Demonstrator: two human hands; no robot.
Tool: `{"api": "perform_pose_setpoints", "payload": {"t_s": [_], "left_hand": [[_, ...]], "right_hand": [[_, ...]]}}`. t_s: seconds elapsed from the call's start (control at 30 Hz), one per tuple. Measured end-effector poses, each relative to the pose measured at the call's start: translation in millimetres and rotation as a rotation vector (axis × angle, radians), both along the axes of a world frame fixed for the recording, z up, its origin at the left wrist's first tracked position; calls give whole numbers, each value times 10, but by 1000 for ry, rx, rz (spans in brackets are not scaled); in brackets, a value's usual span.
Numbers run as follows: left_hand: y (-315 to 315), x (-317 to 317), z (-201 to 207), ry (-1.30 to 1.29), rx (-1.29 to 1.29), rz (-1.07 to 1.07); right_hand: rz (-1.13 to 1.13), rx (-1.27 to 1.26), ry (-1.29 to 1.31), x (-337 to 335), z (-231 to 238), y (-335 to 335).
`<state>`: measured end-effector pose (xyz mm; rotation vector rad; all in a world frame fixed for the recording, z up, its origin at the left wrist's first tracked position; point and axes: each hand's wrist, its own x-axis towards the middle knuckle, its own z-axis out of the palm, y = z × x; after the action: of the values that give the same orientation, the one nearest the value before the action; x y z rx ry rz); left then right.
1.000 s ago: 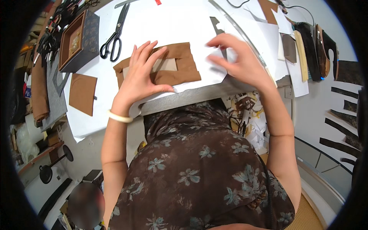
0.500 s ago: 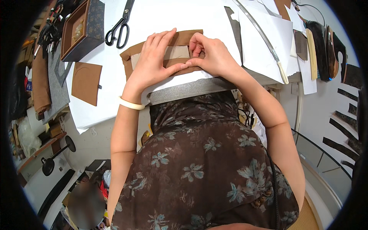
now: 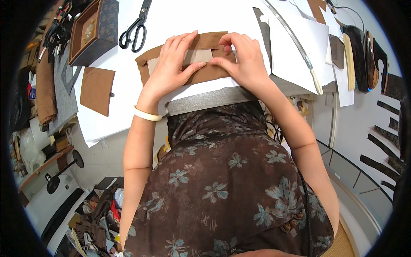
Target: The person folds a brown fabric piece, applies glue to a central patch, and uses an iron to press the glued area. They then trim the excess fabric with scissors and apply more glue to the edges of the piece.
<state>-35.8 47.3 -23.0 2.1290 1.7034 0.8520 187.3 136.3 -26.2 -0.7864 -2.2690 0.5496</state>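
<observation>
A brown piece of fabric or leather (image 3: 209, 76) lies at the near edge of the white-covered table, its edges turned over a pale beige panel (image 3: 199, 55). My left hand (image 3: 170, 64) rests over its left part, fingers stretched out and thumb pointing inward along the near fold. At the right end is my right hand (image 3: 246, 60), fingers bent, with the thumb stretched toward the left thumb and apart from the index finger. Both thumb tips are close together at the near fold. The cloth beneath the palms is hidden.
Black-handled scissors (image 3: 136, 32) and a patterned box (image 3: 95, 32) stand beyond at the left. A separate brown piece (image 3: 97, 91) lies further left. To the right are a metal ruler (image 3: 295, 43) and white paper sheets (image 3: 295, 64). A grey strip (image 3: 205, 101) runs along the table edge.
My right hand has shifted slightly right and its thumb and index finger have spread apart. The near fold shows more than before. My left hand has barely moved.
</observation>
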Motion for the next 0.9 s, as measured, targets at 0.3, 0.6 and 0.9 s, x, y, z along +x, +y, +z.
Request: {"api": "perform_pose_setpoints", "payload": {"t_s": [0.3, 0.6, 0.9], "left_hand": [[1, -47, -7, -352, 65, 136], [-214, -52, 267, 61, 115, 163], [133, 16, 195, -10, -52, 140]], "right_hand": [[-192, 69, 320, 324, 299, 323], [-393, -52, 352, 1277, 533, 1058], [-496, 87, -168, 1419, 705, 2707]]}}
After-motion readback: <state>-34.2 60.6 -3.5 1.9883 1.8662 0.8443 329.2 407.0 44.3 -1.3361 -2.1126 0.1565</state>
